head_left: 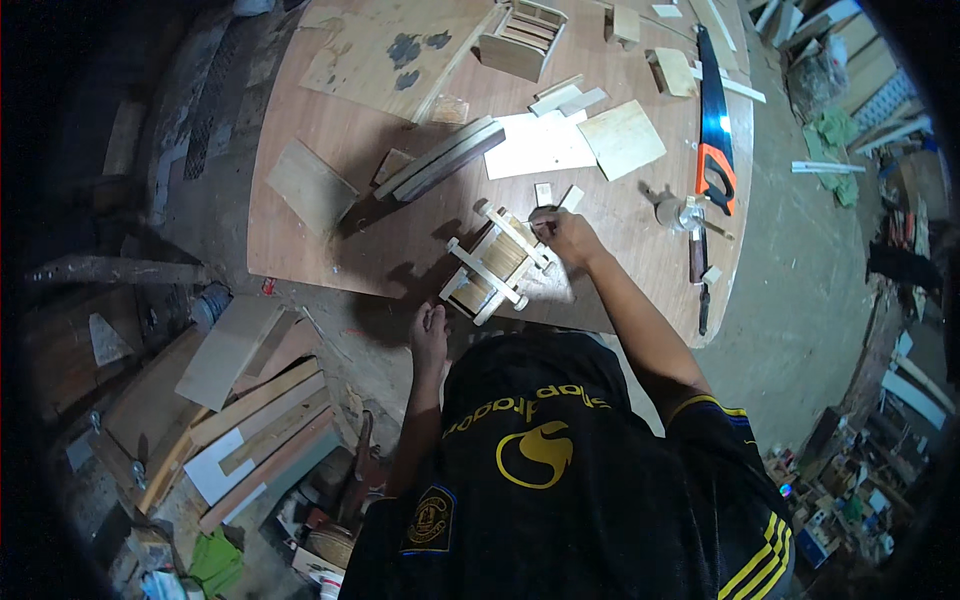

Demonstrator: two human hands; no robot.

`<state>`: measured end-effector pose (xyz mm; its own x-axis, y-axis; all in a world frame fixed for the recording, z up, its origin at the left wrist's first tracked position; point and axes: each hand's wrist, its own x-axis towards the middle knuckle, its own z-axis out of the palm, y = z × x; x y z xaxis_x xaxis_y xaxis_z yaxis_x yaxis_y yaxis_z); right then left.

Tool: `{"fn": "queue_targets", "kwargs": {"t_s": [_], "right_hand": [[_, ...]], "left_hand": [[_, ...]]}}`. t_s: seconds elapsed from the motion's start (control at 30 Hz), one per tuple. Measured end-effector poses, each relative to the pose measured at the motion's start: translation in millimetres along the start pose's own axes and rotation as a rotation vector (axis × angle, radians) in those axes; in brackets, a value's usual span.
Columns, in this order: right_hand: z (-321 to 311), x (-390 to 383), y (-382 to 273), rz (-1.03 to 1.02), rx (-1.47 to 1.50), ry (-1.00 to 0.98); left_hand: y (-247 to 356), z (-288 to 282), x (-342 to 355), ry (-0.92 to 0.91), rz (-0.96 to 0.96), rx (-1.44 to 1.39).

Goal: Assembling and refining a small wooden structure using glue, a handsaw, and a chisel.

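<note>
A small wooden assembly with crossbars and projecting end blocks rests near the table's front edge, tilted diagonally. My right hand is beside its upper right end, fingers bent and pinched; what they hold is too small or hidden to make out. Two small light blocks lie just beyond that hand. My left hand is low at the table edge, below the assembly's left corner, its fingers loosely bent and apart with nothing visible in them. A jar with a stick stands to the right of my right hand.
The table bears boards, stacked strips, a wooden box and, at the right, a handsaw with an orange handle. Offcuts are piled on the floor at left, and clutter fills the lower right.
</note>
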<state>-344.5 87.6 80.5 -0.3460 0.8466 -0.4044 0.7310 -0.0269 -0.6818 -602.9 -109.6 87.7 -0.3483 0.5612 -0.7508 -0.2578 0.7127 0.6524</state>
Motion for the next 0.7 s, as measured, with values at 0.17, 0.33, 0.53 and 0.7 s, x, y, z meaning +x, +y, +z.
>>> {"fn": "queue_targets", "kwargs": {"t_s": [0.17, 0.33, 0.53, 0.7], "right_hand": [[11.6, 21.4, 15.7, -0.165, -0.101, -0.045], [10.0, 32.0, 11.0, -0.075, -0.147, -0.199], [3.8, 35.2, -2.4, -0.113, -0.198, -0.217], [1.5, 35.1, 2.1, -0.236, -0.196, -0.131]], "left_hand": [[12.5, 21.6, -13.1, 0.028, 0.131, 0.137], [2.5, 30.7, -15.2, 0.223, 0.171, 0.165], [-17.4, 27.8, -2.4, 0.23, 0.217, 0.144], [-19.7, 33.3, -1.8, 0.16, 0.094, -0.028]]}}
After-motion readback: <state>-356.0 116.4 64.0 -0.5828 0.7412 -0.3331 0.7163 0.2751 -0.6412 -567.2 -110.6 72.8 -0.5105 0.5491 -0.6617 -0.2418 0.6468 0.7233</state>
